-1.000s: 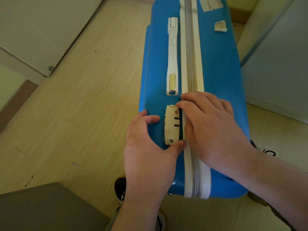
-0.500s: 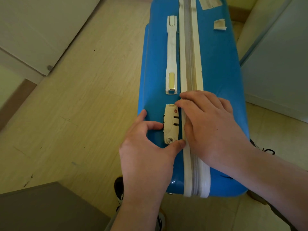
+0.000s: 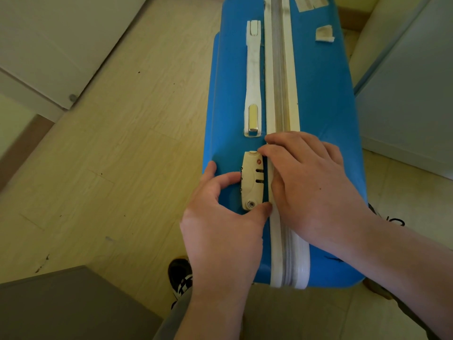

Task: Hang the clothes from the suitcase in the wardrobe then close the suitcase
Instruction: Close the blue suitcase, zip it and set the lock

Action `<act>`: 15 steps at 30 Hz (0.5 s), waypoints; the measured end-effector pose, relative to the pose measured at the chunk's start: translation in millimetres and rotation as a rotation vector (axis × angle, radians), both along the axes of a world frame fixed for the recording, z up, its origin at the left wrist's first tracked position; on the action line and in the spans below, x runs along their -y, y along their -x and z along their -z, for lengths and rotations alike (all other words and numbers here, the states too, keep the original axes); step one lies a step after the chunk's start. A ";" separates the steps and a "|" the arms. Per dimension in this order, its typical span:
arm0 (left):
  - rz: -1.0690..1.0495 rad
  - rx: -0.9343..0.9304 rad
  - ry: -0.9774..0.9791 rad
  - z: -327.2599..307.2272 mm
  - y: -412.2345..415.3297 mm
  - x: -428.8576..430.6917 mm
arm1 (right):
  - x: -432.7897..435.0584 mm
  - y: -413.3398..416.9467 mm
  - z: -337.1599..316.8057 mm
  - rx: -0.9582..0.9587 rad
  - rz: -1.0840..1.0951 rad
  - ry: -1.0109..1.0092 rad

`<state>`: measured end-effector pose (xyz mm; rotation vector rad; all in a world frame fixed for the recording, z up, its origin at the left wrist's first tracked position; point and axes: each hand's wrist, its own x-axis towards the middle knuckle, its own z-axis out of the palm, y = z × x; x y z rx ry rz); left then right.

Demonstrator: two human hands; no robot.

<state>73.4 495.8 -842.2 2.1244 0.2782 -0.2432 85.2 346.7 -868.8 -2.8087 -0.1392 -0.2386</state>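
Nearest, low in the view, a black-and-white shoe [image 3: 180, 278] on the pale wood-pattern floor [image 3: 122, 168], beside a grey flat-topped cabinet [image 3: 61, 305]. Just beyond, the left hand [image 3: 220, 224], pinching the cream plastic combination lock [image 3: 252, 182] between a curled forefinger at the dial side and the thumb at the near end. Right beside it, the right hand [image 3: 316, 182], palm down with fingers nearly straight, pressing across the white zip band [image 3: 282, 69]; any zip pull beneath it hidden, so cannot tell. Under both, the blue hard-shell suitcase [image 3: 326, 99], shut and standing on its long edge on the floor, stretching away between a white panel [image 3: 49, 40] at left and a pale grey panel [image 3: 411, 106] at right. Likely stiff and smooth: a rigid shell, slick under a flat palm, with no real purchase on the blue faces. Probably light if emptied of clothes, though not to be judged from outside. Best taken by the white moulded carry handle [image 3: 253, 74], lying flat against the shell just past the lock. For the lock itself, fingertip work only: small dials and slots, easily fumbled. Farthest, torn remnants of paper stickers [image 3: 324, 34] on the shell's far end.
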 end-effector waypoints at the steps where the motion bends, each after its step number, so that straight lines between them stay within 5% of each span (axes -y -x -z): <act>1: -0.003 0.004 -0.005 0.0 -0.2 0.1 | 0.4 0.2 0.4 0.000 -0.002 0.000; 15: 0.014 -0.039 -0.050 -2.9 -3.7 -0.7 | 0.0 -0.1 -1.7 -0.023 0.000 0.000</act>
